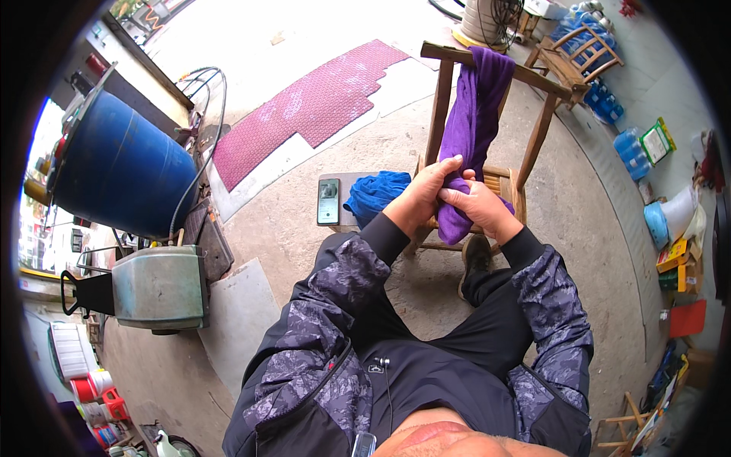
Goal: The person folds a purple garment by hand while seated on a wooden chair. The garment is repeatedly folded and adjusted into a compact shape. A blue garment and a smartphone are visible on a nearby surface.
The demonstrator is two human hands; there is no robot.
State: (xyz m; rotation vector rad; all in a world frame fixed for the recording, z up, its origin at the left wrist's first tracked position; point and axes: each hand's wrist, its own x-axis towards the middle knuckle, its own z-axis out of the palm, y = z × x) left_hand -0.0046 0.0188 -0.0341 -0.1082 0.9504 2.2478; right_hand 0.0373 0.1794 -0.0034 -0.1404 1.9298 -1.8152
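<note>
A purple cloth point(471, 108) hangs over the top rail of a wooden chair point(442, 54) in front of me. Its lower part is gathered in both my hands, above the slatted seat. My left hand point(425, 185) grips the cloth from the left side. Close against it, my right hand point(480, 203) is closed around the same bunch, the thumb lying across it. The cloth's loose end point(455, 228) hangs below my fingers. To the left of my hands, a crumpled blue cloth point(374, 194) lies beside a phone point(328, 201) with its screen lit, both on a low grey surface point(354, 178).
A large blue barrel point(125, 163) and a grey-green machine housing point(160, 288) stand at left. A red patterned mat point(308, 114) covers floor ahead. Along the right wall are a small wooden chair point(565, 63), packs of bottles point(631, 151) and boxes point(691, 274).
</note>
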